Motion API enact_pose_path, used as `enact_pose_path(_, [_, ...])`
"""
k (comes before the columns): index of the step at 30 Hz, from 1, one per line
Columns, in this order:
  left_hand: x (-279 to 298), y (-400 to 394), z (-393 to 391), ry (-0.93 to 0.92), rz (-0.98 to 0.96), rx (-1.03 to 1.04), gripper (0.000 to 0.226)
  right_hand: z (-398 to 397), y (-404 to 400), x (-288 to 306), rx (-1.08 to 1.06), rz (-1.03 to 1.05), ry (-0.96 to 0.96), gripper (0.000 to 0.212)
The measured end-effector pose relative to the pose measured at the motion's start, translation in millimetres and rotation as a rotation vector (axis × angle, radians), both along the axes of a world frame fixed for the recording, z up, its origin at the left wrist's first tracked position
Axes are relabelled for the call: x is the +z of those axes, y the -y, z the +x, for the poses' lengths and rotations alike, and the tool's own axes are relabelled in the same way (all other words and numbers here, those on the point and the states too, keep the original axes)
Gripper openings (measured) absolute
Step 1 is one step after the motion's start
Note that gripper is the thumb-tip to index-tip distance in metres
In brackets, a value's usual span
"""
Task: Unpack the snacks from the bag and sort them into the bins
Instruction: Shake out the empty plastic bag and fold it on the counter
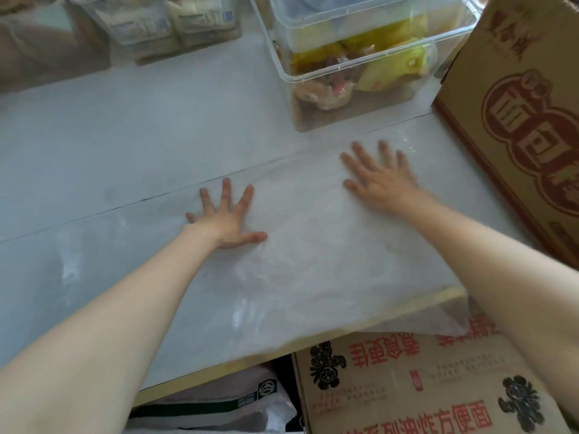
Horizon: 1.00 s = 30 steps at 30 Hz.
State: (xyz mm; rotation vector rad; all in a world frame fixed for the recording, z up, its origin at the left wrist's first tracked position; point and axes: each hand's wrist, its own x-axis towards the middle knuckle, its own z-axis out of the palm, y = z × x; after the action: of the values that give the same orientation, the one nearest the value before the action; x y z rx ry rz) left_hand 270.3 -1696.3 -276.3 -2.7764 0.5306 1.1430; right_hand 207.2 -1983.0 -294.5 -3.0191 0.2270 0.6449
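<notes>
Both of our hands lie flat on the clear plastic bag (313,245), which is spread over the white table (109,136) with its near edge hanging over the table's front. Our left hand (230,219) has its fingers straight and fanned wide, pressing the film and gripping nothing; our right hand (380,180) does the same nearer the tall cardboard box (517,120). The bag looks flat and empty, so we judge the unpacking done and the smoothing step in hand. Snacks in yellow wrappers (376,54) sit in the clear bin (360,57) just beyond our right hand; pale packets fill another bin (156,23) farther left. Next we likely need to fold or lift the slippery film away, pinching an edge cleanly.
</notes>
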Motion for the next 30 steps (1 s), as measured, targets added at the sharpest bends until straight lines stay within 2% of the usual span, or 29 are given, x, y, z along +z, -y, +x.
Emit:
enact_pose_path(4, [4,2,-1,0.032,-0.020,0.028,0.098,-2,29,16,-0.060,0.063,-0.094,0.055])
enact_pose_path(7, [14,0,-18,0.135,-0.085,0.032,0.088,0,1,37,-0.059,0.075,-0.012,0.057])
enact_pose_path(9, [21,-7,-46,0.131,-0.136,-0.009,0.079,-17,-32,50,0.032,0.108,0.008,0.062])
enact_pose_path(12, [25,-29,-102,0.049,-0.136,-0.092,0.071,-71,-87,57,0.243,0.197,-0.116,0.066])
enact_pose_path(17, [11,-57,-158,-0.050,-0.007,-0.104,0.069,-143,-138,41,0.339,0.065,-0.230,0.062])
enact_pose_path(21, [7,-63,-147,-0.033,-0.001,-0.135,0.069,-157,-95,33,0.209,0.054,-0.239,0.059])
enact_pose_path(26, [21,-62,-142,-0.036,0.018,-0.101,0.067,-173,-29,52,-0.025,-0.047,-0.365,0.066])
enact_pose_path(28, [27,-61,-149,-0.018,-0.054,-0.076,0.069,-175,-29,63,0.036,-0.027,-0.342,0.081])
enact_pose_path(30, [30,-59,-161,-0.023,-0.106,-0.154,0.074,-181,-43,67,0.172,-0.010,-0.352,0.096])
